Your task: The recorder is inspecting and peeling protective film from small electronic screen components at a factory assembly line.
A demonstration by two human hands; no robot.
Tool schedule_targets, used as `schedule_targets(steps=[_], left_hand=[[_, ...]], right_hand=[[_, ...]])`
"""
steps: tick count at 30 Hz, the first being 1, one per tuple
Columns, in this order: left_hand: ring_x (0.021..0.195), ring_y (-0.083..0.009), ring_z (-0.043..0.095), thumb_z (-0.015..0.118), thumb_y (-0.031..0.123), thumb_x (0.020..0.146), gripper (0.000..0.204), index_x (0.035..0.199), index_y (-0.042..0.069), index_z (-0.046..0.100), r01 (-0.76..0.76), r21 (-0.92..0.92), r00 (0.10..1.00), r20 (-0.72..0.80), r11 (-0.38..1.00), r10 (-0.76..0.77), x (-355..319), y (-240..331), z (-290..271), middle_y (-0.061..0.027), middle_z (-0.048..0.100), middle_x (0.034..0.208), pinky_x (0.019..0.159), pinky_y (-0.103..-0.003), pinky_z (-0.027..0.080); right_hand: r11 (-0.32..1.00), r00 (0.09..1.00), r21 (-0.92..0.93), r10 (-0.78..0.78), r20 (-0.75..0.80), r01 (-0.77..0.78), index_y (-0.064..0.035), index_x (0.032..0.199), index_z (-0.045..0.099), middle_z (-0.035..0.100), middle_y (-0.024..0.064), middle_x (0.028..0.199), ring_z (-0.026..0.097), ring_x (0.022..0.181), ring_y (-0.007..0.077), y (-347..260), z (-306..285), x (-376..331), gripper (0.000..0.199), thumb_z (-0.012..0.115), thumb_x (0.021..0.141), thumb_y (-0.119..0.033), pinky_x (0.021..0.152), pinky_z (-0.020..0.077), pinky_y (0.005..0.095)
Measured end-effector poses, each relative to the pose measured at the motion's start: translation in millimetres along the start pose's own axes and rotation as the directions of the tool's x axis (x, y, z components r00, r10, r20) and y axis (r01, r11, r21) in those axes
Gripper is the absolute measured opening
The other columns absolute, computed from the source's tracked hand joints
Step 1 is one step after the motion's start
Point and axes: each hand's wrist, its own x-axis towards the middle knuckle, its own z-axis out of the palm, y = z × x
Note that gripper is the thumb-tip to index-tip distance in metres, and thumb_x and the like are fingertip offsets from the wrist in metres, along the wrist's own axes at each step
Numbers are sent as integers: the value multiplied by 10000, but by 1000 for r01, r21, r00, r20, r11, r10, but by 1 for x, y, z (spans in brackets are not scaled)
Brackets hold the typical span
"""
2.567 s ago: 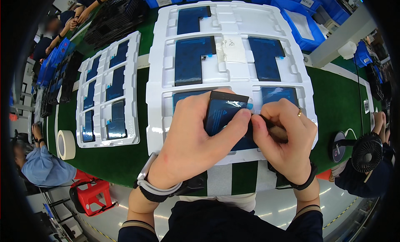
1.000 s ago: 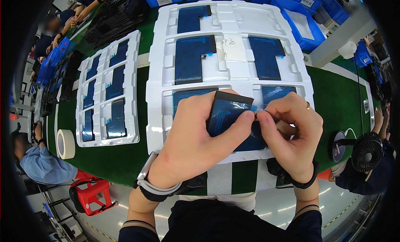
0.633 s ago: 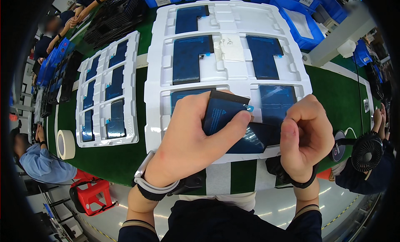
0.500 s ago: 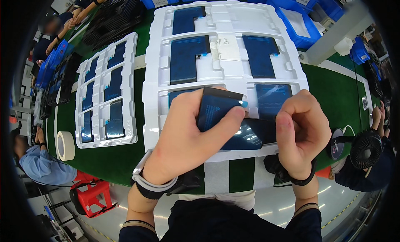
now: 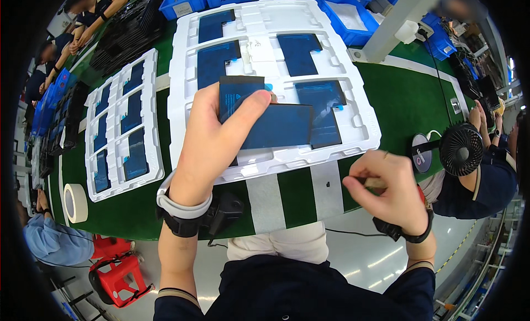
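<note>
Two hands work over a green bench: the left hand (image 5: 212, 141) grips a dark blue L-shaped panel (image 5: 265, 119) between thumb and fingers above the big white tray (image 5: 353, 108), while the right hand (image 5: 386, 191) pinches something small near the bench edge. Most tray pockets look filled; a second tray (image 5: 124, 125) lies beyond the left fingers.

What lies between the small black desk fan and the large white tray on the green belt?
In the head view, a small round disc with a cable lies on the belt, close beside the fan; the stretch toward the large white tray is otherwise bare green belt.
</note>
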Motion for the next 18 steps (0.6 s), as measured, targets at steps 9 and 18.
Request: schedule_targets(steps=[9, 18], left_hand=[[751, -75, 567, 628, 177, 835, 202, 918, -7, 638, 18, 18, 1000, 1, 1000, -18, -1, 0, 0, -32, 650, 842, 691, -210, 439], [723, -56, 550, 627, 168, 837, 200, 906, -19, 651, 10, -18, 1000, 30, 1000, -9, 2, -4, -2, -20, 648, 815, 656, -205, 425]], right_hand=[[986, 995, -141, 93, 20, -89, -21, 722, 555, 595, 91, 694, 605, 580, 250, 39, 39, -33, 142, 641, 767, -125, 507, 467, 322], [789, 993, -608, -119, -7, 90, -76, 704, 484, 496, 46, 583, 525, 460, 202, 41, 56, -39, 189, 649, 746, -158, 391, 407, 307]])
